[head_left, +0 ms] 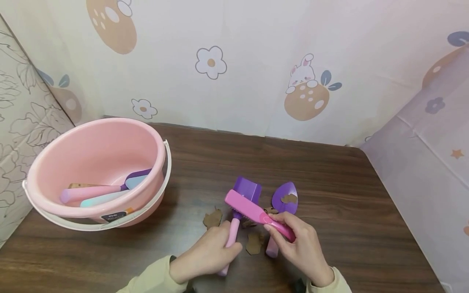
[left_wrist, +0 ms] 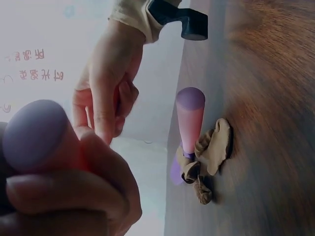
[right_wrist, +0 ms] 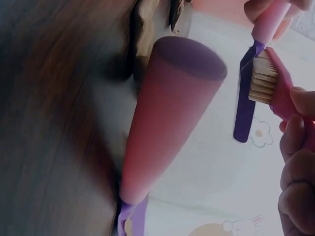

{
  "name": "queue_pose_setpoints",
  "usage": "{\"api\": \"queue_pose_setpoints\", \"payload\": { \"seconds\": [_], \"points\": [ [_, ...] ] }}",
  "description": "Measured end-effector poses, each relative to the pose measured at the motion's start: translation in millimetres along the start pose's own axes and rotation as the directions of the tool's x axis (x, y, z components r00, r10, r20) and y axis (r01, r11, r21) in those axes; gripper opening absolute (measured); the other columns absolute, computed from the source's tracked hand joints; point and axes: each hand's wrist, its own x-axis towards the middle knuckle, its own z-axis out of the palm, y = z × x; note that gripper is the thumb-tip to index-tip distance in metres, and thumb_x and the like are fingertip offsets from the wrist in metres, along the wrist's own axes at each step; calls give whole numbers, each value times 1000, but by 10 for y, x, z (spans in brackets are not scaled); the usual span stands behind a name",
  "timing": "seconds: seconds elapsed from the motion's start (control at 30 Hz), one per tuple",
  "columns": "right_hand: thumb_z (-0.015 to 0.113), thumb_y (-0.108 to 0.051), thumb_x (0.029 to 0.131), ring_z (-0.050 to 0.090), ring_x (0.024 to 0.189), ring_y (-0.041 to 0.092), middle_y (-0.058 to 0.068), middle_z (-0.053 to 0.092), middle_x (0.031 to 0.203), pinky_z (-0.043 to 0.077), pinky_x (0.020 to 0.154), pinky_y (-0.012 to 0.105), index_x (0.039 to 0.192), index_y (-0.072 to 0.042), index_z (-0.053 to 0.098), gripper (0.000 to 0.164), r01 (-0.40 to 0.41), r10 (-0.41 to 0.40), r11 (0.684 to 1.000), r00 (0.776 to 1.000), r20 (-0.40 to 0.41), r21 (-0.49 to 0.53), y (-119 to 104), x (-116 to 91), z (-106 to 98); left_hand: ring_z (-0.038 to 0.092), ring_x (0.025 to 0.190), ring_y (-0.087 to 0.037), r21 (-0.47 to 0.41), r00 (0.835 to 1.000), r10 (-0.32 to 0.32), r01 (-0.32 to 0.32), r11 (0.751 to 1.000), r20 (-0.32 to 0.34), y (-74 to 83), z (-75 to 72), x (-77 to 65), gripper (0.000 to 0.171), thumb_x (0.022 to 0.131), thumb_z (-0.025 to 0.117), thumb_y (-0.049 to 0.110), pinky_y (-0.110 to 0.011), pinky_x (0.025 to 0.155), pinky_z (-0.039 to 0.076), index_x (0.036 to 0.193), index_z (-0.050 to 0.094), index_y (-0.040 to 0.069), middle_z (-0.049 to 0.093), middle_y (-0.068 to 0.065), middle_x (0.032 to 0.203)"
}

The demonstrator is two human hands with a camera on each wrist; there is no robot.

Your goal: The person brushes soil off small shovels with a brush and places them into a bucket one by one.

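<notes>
My left hand [head_left: 210, 251] grips the pink handle of a small toy shovel [head_left: 247, 189] with a purple blade, held above the table. In my right hand [head_left: 302, 246] is a pink brush [head_left: 248, 206], pinched by its handle between thumb and fingers. The right wrist view shows the brush's pale bristles [right_wrist: 263, 81] touching the shovel near where blade and handle meet. Below my right hand lies a purple toy trowel [head_left: 281, 205] with a pink handle [right_wrist: 167, 118], a brown scrap on its blade. More crumpled brown scraps [head_left: 212, 218] lie around the shovel.
A pink bucket [head_left: 97, 142] with a white handle stands at the left. Inside it are a pink-handled tool [head_left: 95, 192], an aqua-handled tool [head_left: 102, 199] and something brown. The dark wooden table [head_left: 311, 162] meets a patterned curtain [head_left: 249, 101] at the back.
</notes>
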Motion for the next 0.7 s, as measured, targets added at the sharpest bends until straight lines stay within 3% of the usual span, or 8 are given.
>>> {"api": "queue_pose_setpoints", "payload": {
  "seconds": [0.13, 0.3, 0.37, 0.53, 0.6, 0.7],
  "points": [
    [83, -5, 68, 57, 70, 3, -3, 71, 91, 44, 63, 15, 95, -17, 69, 33, 11, -11, 999, 1000, 3, -32, 65, 13, 13, 50, 48, -5, 11, 1000, 4, -4, 1000, -10, 7, -8, -10, 21, 83, 60, 20, -24, 45, 42, 89, 50, 2, 48, 0, 62],
    [82, -5, 68, 47, 62, 2, -2, 69, 84, 38, 57, 14, 94, -15, 69, 30, 8, -8, 999, 1000, -15, -48, 141, 44, 29, 50, 45, -4, 40, 1000, 11, -10, 999, -27, 13, -33, -15, 18, 80, 58, 19, -23, 45, 41, 86, 49, 5, 50, 1, 59],
    [82, -7, 69, 44, 59, 1, -2, 67, 79, 36, 54, 16, 93, -13, 68, 28, -7, 3, 995, 999, -43, -96, 197, 74, 6, 51, 42, -3, 27, 1000, 6, -5, 1000, -4, 20, -31, -38, 16, 81, 58, 19, -23, 45, 42, 86, 49, 6, 50, 1, 61],
    [82, -8, 69, 35, 51, 1, -4, 52, 60, 28, 45, 21, 89, -7, 69, 24, -154, 105, 942, 979, -175, -299, 354, 134, -160, 48, 41, 3, 28, 995, 67, -69, 997, 69, 36, -53, -147, 17, 82, 58, 17, -20, 42, 43, 90, 47, 6, 48, 5, 62],
    [82, -8, 69, 34, 49, 2, -3, 49, 57, 25, 44, 20, 89, -6, 69, 24, -221, 160, 923, 965, -209, -314, 389, 139, -228, 48, 42, 3, 37, 994, 82, -85, 996, 69, 43, -89, -161, 18, 82, 57, 17, -20, 42, 42, 91, 46, 6, 49, 5, 60],
    [82, -6, 70, 37, 49, 1, -3, 52, 57, 26, 43, 18, 90, -5, 69, 24, -262, 212, 931, 955, -210, -253, 398, 122, -270, 50, 38, 1, 8, 996, 56, -57, 998, 70, 49, -132, -143, 18, 82, 55, 17, -21, 44, 42, 91, 45, 4, 50, 4, 57]
  ]
}}
